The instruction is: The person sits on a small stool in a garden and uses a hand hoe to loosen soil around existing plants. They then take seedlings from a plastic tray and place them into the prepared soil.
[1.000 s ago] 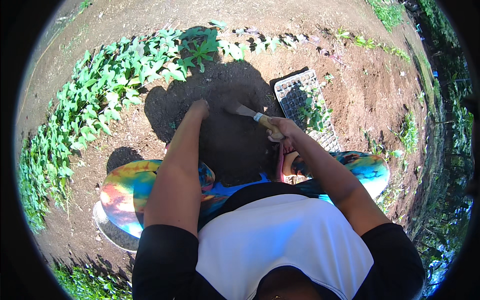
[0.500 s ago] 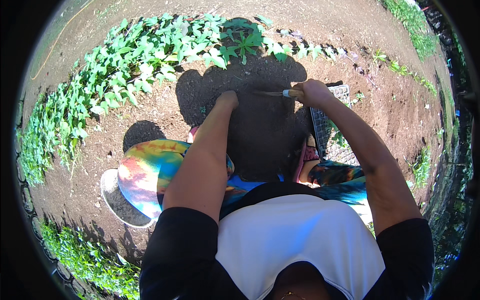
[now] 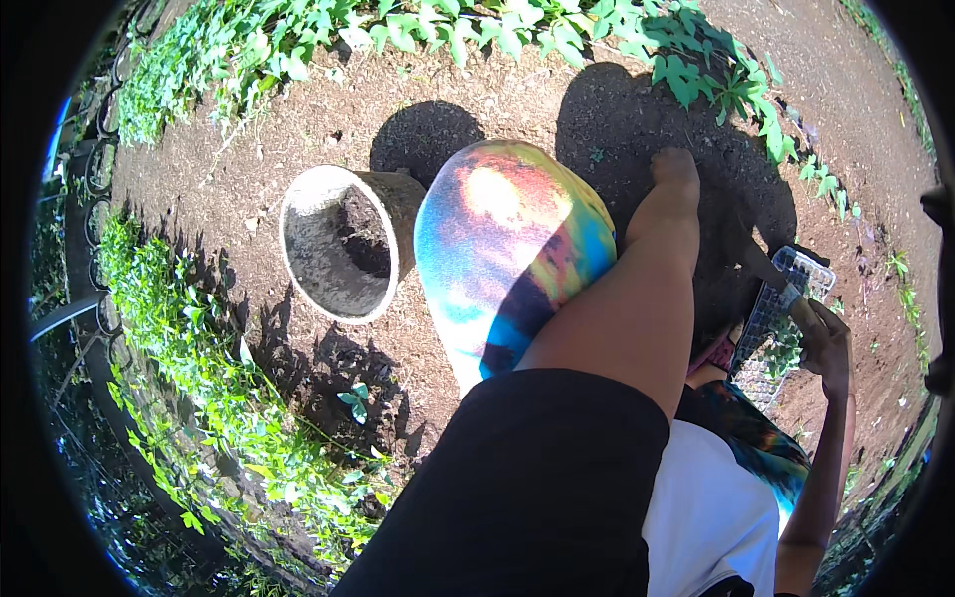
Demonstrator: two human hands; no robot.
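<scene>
Over dark, shaded soil my left hand [image 3: 676,167] is lowered, its fingers curled in and partly lost in the shadow; whatever they may pinch is hidden. At the right, my right hand [image 3: 824,346] is wrapped round the handle of a hand trowel [image 3: 764,269], whose metal blade points up and left toward the shaded soil. Behind the trowel lies a dark seedling tray [image 3: 804,269] with many small cells. Some green seedlings [image 3: 784,350] show beside my right hand.
Left of my knee, in bright patterned leggings [image 3: 512,244], a pale bucket [image 3: 288,234] lies tipped with dark soil inside. Leafy vines [image 3: 468,28] run along the far side. Grass and weeds [image 3: 239,418] border the lower left, near a small seedling [image 3: 355,400].
The view has swung left, bringing the whole bucket into sight. My right hand has drawn the trowel back nearer my body, beside the tray. My left hand stays over the shaded soil.
</scene>
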